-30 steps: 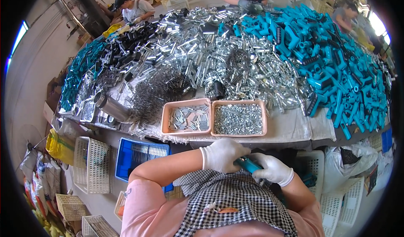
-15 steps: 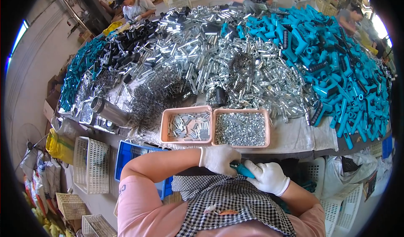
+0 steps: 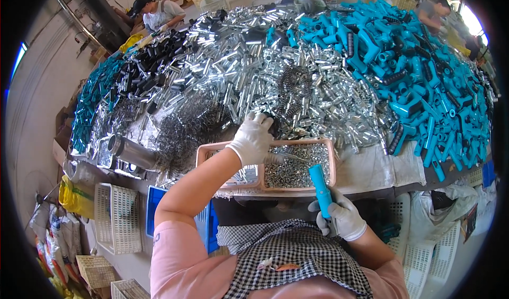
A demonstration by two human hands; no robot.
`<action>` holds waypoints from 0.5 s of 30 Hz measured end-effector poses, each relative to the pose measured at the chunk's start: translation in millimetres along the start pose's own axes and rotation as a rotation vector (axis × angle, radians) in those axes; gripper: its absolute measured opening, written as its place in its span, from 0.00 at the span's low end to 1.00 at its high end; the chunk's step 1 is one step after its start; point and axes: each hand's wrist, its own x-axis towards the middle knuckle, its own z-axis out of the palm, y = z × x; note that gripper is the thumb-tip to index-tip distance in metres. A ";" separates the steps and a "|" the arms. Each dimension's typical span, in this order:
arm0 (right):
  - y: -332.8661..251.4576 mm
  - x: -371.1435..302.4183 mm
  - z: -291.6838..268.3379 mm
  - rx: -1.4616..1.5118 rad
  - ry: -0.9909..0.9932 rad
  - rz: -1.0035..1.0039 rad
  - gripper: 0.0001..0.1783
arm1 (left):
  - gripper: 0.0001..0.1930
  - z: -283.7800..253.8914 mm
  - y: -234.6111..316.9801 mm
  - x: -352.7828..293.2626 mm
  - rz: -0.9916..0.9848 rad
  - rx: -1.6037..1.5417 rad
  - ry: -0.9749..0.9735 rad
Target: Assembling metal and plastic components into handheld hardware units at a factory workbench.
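My right hand (image 3: pixel 342 217), in a white glove, is closed around a teal handle (image 3: pixel 320 187) that stands nearly upright in front of the apron. My left hand (image 3: pixel 252 138), gloved too, reaches over two pink trays at the front of the table. Its fingers curl against a black cylindrical part (image 3: pixel 274 125) at the edge of the metal heap. The left tray (image 3: pixel 200 154) holds metal pins and is partly covered by my left wrist. Small metal pieces (image 3: pixel 297 169) fill the right tray (image 3: pixel 332 163). A blurred greyish shape beside my left hand cannot be made out.
Shiny metal tubes (image 3: pixel 233 71) cover the middle of the table, with springs (image 3: pixel 185 126) nearer me. Teal handles (image 3: pixel 419 81) are heaped at the right, black parts (image 3: pixel 154 57) at the left. A metal cylinder (image 3: pixel 130 150) lies front left. Several people work across the table.
My left hand has left the teal handle and moved forward over the trays to the black part. My right hand has kept the handle and turned it upright, slightly to the right.
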 end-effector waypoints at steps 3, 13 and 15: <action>2.4 -4.5 6.6 0.075 0.041 -0.048 0.52 | 0.47 11.7 -4.7 3.7 -0.036 0.001 0.012; 25.5 -10.4 19.5 0.291 -0.255 0.042 0.42 | 0.08 35.0 32.0 -58.5 -0.006 -1.924 0.669; 28.4 -8.6 23.6 0.324 -0.289 0.129 0.40 | 0.14 34.5 45.8 -73.8 0.081 -1.965 0.427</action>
